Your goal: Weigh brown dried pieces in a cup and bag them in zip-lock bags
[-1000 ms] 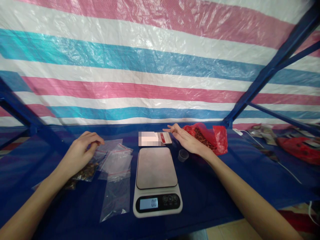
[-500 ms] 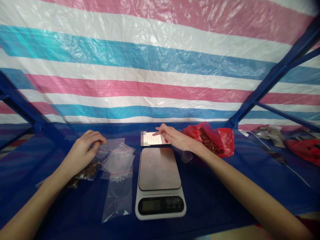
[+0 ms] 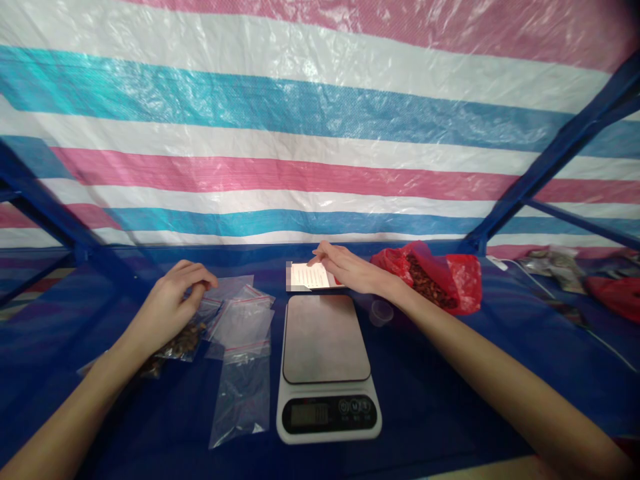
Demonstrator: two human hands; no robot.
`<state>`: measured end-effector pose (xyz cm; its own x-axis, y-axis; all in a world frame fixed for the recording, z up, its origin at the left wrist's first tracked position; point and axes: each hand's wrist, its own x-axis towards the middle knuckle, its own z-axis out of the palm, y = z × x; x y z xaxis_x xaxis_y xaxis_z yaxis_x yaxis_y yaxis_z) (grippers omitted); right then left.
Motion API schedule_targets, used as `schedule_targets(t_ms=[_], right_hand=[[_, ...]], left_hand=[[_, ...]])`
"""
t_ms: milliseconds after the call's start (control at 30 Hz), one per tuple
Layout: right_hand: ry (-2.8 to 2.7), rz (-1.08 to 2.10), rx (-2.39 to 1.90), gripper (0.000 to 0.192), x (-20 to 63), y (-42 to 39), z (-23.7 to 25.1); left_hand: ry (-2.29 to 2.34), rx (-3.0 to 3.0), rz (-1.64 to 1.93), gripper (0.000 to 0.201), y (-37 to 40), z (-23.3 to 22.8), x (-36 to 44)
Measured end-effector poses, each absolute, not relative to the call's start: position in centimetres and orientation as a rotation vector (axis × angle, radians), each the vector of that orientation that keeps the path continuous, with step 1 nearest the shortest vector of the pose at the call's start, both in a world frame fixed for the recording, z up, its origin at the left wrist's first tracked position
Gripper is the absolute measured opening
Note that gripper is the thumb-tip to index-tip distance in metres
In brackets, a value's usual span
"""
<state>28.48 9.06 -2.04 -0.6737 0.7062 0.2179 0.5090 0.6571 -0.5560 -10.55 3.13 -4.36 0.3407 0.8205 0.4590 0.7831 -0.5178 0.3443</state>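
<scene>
My left hand (image 3: 173, 301) rests with curled fingers on a small clear zip bag filled with brown pieces (image 3: 176, 343), next to several empty clear zip bags (image 3: 240, 340). My right hand (image 3: 350, 270) lies flat over a phone (image 3: 313, 276) at the back of the blue surface, one fingertip touching its lit screen. A white kitchen scale (image 3: 327, 363) with a grey platform stands between my arms; its display is dark. A small clear cup (image 3: 381, 312) sits under my right forearm. An open red plastic bag of brown pieces (image 3: 435, 280) lies to the right.
A striped pink, white and blue tarp (image 3: 300, 133) forms the back wall. Blue metal frame bars (image 3: 545, 160) slant at both sides. Cables, packets and another red bag (image 3: 615, 293) lie at the far right.
My right hand moved left from beside the red bag onto the phone. The scale's display went from lit with 0.0 to dark. My left hand stayed on the bags.
</scene>
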Motion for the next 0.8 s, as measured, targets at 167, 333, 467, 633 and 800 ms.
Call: schedule_targets(t_ms=[167, 333, 467, 633, 800], right_hand=[[-2.446, 0.645, -0.962, 0.021, 28.83, 8.99, -1.64], [-2.465, 0.63, -0.963, 0.022, 28.95, 9.09, -1.75], [-2.467, 0.618, -0.969, 0.019, 29.08, 9.47, -1.95], [-2.475, 0.614, -0.97, 0.019, 29.03, 9.46, -1.97], [-2.499, 0.692, -0.966, 0.015, 28.38, 9.09, -2.16]], left_hand=[[1.517, 2.527, 0.917, 0.029, 3.0, -4.2, -10.53], [1.508, 2.544, 0.924, 0.03, 3.01, -4.18, -10.52], [1.51, 2.559, 0.924, 0.03, 3.04, -4.15, -10.49], [1.509, 2.554, 0.927, 0.03, 3.03, -4.0, -10.42], [1.515, 2.56, 0.929, 0.031, 3.11, -4.29, -10.52]])
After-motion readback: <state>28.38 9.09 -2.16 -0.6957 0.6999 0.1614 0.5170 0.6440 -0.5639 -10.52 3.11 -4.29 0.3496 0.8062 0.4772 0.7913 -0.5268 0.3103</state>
